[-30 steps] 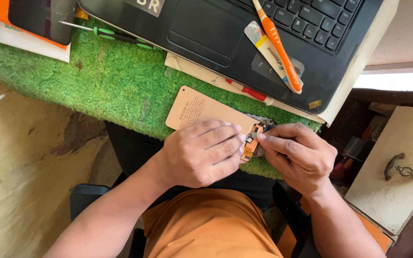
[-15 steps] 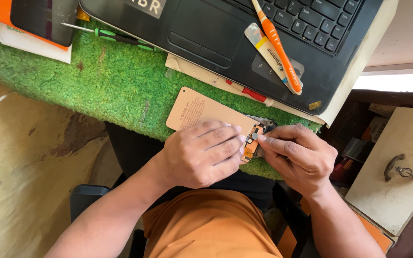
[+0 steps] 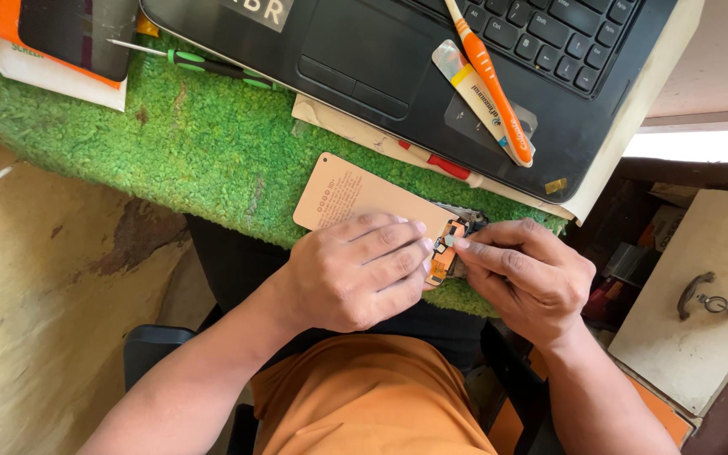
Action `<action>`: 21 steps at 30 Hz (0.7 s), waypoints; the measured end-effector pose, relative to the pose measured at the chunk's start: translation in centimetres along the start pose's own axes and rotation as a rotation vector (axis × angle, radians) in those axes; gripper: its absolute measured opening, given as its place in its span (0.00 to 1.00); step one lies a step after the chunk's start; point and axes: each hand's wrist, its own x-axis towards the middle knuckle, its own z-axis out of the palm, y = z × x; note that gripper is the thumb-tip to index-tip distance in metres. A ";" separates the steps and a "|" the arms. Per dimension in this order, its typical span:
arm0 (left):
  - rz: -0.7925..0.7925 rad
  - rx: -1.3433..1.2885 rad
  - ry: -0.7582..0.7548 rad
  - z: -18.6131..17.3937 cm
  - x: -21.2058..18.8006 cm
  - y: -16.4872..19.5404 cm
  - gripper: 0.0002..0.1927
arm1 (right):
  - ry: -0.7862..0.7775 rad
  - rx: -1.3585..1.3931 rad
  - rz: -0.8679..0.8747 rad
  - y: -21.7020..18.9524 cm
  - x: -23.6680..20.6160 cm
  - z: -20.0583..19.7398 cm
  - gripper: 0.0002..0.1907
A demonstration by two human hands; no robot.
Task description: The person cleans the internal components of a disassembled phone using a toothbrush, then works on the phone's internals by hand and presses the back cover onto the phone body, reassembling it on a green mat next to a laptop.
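Nothing has shifted: both hands (image 3: pixel 355 270) (image 3: pixel 528 274) pinch the phone's (image 3: pixel 355 195) orange board (image 3: pixel 446 251).

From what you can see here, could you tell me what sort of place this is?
Probably a small phone-repair bench. The left hand and right hand work on an opened phone with an orange flex part, on a green mat beside a green screwdriver and a laptop.

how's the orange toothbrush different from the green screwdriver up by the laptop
The orange toothbrush lies on the black laptop, slanting across its keyboard and palm rest; the green screwdriver lies on the green mat along the laptop's front edge. The toothbrush is broader and orange with a pale neck; the screwdriver is thinner, with a bare metal tip. Both are slim tools lying flat, away from the left hand and right hand.
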 end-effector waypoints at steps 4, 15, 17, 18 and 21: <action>0.003 0.005 -0.002 0.0 0.0 0.0 0.06 | 0.000 -0.005 0.003 0.0 0.0 0.0 0.11; 0.002 -0.001 0.003 0.0 0.0 0.0 0.06 | 0.017 0.005 0.000 0.0 0.0 -0.1 0.11; 0.001 -0.001 0.000 0.0 0.0 0.0 0.06 | 0.006 0.010 0.008 0.0 0.0 -0.1 0.11; 0.000 -0.002 -0.004 0.0 0.0 0.0 0.06 | 0.001 0.012 0.012 0.1 0.0 -0.1 0.11; -0.002 -0.001 -0.004 0.0 0.0 0.0 0.06 | 0.001 0.009 0.007 0.1 0.0 -0.1 0.11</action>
